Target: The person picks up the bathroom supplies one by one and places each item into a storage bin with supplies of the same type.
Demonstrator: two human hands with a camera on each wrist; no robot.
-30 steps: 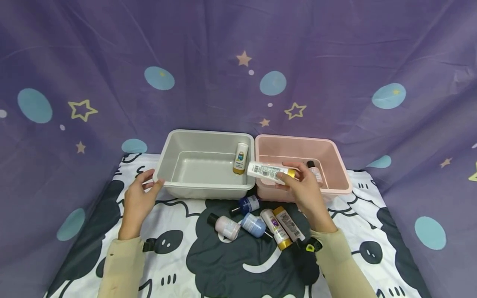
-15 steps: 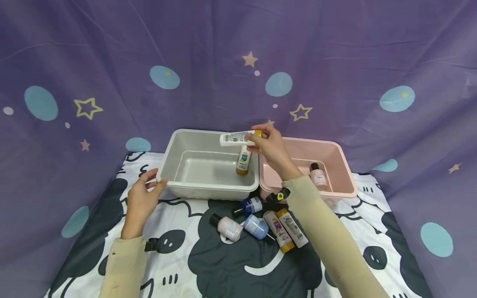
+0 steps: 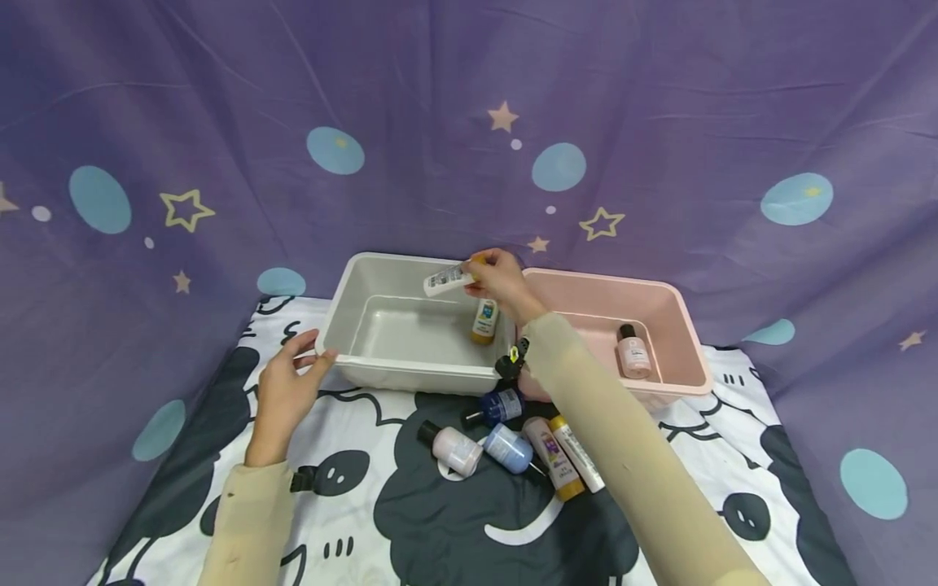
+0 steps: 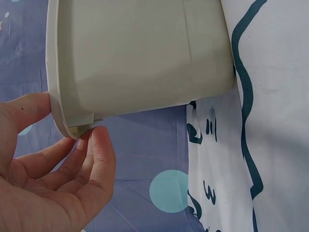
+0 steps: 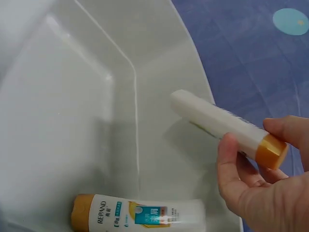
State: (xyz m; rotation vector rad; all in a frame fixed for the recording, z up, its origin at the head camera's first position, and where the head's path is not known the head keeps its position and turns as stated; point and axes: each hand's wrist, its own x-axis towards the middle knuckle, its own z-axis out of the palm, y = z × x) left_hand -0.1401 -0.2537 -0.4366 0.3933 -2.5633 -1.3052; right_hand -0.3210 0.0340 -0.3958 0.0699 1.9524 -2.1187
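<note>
My right hand (image 3: 504,285) pinches a white bottle with a yellow cap (image 3: 449,281) by its cap end, over the back right part of the grey bin (image 3: 410,370). In the right wrist view the held bottle (image 5: 217,118) slants inside the bin's wall. Below it a second white bottle with a yellow cap (image 3: 484,320) lies on the bin's floor, and its label shows in the right wrist view. My left hand (image 3: 287,391) pinches the bin's front left corner. In the left wrist view the thumb presses the rim (image 4: 54,72) and the fingers bend beneath it.
A pink bin (image 3: 681,342) adjoins on the right, holding a pink bottle with a black cap (image 3: 633,356). In front lie a dark blue bottle (image 3: 501,405), a pale pink bottle (image 3: 456,450), a light blue bottle (image 3: 509,448) and two yellow-capped bottles (image 3: 553,458). A purple curtain (image 3: 410,122) hangs behind.
My right hand has carried the white bottle from over the pink bin leftward to the grey bin, and its free end now tips down. The left hand stays at the grey bin's corner.
</note>
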